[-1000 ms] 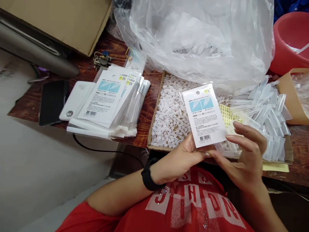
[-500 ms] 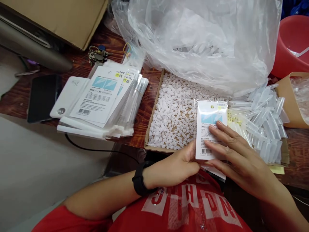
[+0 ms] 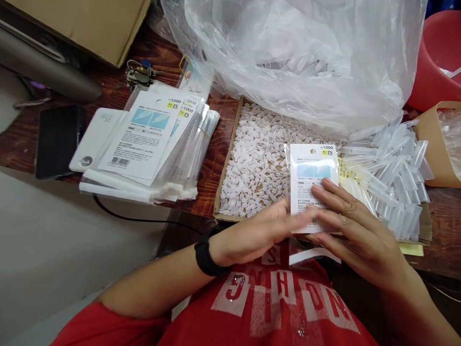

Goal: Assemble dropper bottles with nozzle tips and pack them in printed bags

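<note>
A white printed packaging card [image 3: 312, 166] in a clear plastic sleeve stands upright between my hands, over the front edge of the tray. My left hand [image 3: 264, 226] grips its lower left side, the blurred thumb across the front and the other fingers behind, mostly hidden. My right hand [image 3: 360, 228] holds the lower right side, its fingers laid over the printed text. Below the card hangs a white strip [image 3: 314, 255], perhaps the sleeve's flap. Small white plastic pieces [image 3: 252, 163] fill a shallow cardboard tray [image 3: 225, 185] behind my left hand.
Translucent plastic tubes [image 3: 399, 182] are heaped at the right, near a red bucket [image 3: 432, 57]. A large clear bag [image 3: 306, 96] lies behind the tray. On the left are stacked cards and sleeves [image 3: 140, 139], a white box-like device [image 3: 95, 139], a phone [image 3: 59, 139] and keys [image 3: 139, 74].
My left thumb has moved up and right onto the card's front. A white strip now hangs lower beneath the card. The view has shifted slightly.
</note>
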Motion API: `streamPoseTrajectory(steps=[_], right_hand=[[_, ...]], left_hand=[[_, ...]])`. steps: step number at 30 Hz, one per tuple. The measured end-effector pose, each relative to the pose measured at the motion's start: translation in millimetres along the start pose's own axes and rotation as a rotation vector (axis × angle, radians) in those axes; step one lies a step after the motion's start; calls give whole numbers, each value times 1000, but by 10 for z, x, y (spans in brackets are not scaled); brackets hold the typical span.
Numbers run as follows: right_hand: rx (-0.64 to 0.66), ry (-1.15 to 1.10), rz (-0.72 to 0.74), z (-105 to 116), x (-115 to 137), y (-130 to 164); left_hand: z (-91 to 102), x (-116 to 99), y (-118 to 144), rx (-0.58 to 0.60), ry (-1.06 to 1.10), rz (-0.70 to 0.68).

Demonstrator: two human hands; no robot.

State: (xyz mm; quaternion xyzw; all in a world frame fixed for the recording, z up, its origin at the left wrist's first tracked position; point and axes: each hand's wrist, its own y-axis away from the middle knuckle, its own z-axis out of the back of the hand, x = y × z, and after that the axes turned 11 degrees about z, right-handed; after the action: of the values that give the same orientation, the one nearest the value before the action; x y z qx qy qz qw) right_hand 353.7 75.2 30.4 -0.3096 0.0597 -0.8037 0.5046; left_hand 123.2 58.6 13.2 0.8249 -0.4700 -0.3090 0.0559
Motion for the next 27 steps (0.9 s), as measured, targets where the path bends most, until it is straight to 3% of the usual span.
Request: streamPoseTrajectory(steps=[2,4,15,22,27], right_hand=[[12,34,18,-39,-6,6],[37,53,18,-64,-16,16],[297,-56,-96,158,64,67],[312,-76,-99,191,46,93],[151,98,-78,44,24,42]], left_hand=[[-4,-3,-70,-124,74,-88],[-2,10,-131,-177,108,-146],[24,5,-110,-238,177,-86],[28,-13,-72,-224,152,-22],[6,42,-111,-235,171,-51]])
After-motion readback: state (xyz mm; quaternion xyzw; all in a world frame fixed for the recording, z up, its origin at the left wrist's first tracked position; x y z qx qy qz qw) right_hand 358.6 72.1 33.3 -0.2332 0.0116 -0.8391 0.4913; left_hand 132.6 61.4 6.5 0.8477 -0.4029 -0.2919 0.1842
